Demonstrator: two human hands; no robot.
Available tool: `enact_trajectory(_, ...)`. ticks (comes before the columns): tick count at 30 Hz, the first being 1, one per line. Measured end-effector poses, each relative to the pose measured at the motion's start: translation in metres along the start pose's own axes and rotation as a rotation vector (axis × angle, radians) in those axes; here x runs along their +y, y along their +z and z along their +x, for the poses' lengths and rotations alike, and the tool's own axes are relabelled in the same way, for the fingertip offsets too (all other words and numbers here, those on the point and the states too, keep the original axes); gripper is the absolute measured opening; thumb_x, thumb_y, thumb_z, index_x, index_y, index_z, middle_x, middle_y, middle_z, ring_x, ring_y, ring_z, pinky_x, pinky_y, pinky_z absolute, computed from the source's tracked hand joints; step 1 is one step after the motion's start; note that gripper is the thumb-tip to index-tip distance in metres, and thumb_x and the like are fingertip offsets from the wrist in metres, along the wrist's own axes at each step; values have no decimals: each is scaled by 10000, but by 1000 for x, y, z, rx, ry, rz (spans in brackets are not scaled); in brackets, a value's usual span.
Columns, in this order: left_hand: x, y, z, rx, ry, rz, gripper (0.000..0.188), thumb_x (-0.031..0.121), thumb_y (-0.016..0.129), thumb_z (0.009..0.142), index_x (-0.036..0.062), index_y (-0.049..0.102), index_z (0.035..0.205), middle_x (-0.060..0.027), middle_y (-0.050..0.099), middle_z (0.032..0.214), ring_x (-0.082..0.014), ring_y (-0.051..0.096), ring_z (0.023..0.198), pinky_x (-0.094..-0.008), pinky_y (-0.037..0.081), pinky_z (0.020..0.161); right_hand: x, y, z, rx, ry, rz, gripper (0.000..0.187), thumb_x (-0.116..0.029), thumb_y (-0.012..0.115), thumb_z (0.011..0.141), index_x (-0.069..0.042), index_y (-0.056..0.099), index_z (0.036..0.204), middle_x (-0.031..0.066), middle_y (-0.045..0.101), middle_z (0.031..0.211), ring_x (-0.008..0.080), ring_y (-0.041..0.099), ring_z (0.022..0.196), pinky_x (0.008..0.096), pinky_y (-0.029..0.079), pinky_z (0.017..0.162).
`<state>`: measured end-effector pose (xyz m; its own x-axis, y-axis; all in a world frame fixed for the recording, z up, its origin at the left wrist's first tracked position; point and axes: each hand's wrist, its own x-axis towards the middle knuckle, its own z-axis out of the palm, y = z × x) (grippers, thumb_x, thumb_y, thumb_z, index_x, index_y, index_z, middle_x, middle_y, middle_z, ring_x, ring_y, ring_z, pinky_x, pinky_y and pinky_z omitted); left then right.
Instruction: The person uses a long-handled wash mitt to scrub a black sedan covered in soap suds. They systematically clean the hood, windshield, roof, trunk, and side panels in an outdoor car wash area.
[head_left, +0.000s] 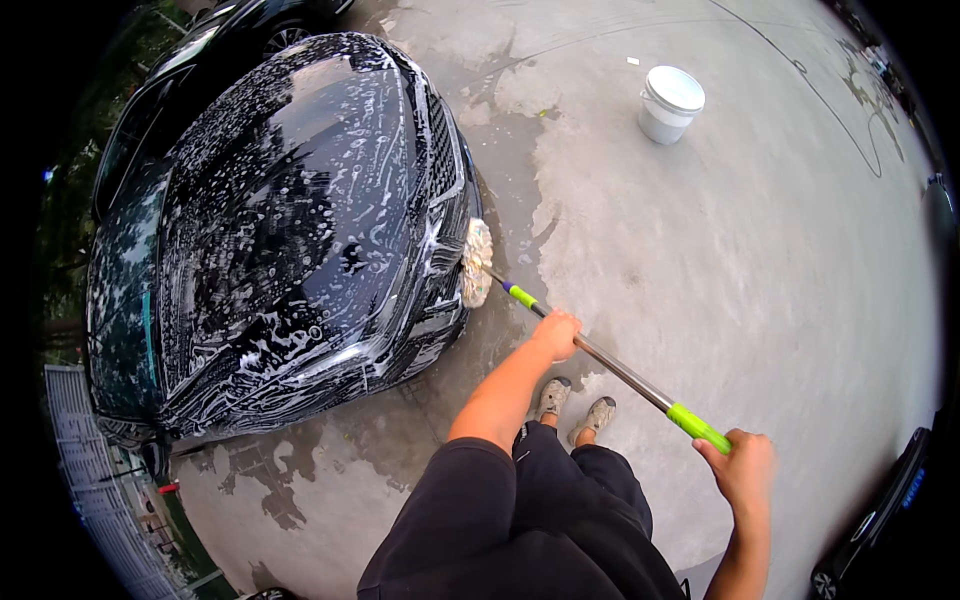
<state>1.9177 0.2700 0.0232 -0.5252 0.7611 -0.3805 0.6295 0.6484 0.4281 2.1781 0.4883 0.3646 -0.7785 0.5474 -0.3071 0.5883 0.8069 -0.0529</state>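
A long-handled wash mop with a metal pole and green grips slants across the view in front of me. My left hand is wrapped round the pole just behind the upper green grip. At the pole's near end, my right hand closes on the lower green grip. The fluffy, pale mop head presses against the front bumper of a black car. White suds streak the car's hood, windshield and front. The mop head hides the part of the bumper behind it.
A white bucket, its top pale, stands on the concrete at the far right. A dark hose or cable snakes beyond it. Wet patches surround the car. Another dark car is behind it, and a third at the right edge.
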Motion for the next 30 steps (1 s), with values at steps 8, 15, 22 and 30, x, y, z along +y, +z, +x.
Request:
enact_trajectory(8, 84, 26, -110, -45, 119, -186, 212, 327, 660, 836, 126, 726, 851, -149, 750, 925, -399, 717, 953, -540, 576, 810, 100, -43, -70, -217, 122, 91, 516, -430, 939, 690, 53, 758, 721, 195, 578, 531, 306, 577, 474, 416, 479, 527)
enact_trajectory(15, 167, -81, -210, 7, 232, -393, 246, 330, 654, 870, 102, 631, 780, -208, 686, 762, -478, 667, 796, -583, 507, 699, 198, -111, -122, 248, -123, 206, 532, -233, 1012, 394, -67, 561, 622, 65, 559, 651, 263, 532, 625, 385, 425, 599)
enact_trajectory(22, 219, -174, -305, 273, 263, -351, 221, 275, 726, 812, 96, 601, 777, -157, 651, 699, -428, 650, 710, -525, 485, 620, 220, -204, -128, 540, -506, 118, 460, -303, 938, 502, -74, 546, 575, 69, 497, 637, 288, 488, 690, 418, 361, 639)
enact_trajectory(30, 180, -197, -381, 631, -117, 128, 176, 250, 766, 719, 105, 668, 706, -146, 669, 658, -394, 686, 663, -495, 534, 601, 128, -121, -102, 279, -363, 347, 421, -410, 755, 944, -69, 733, 697, 135, 624, 575, 339, 599, 516, 430, 461, 515)
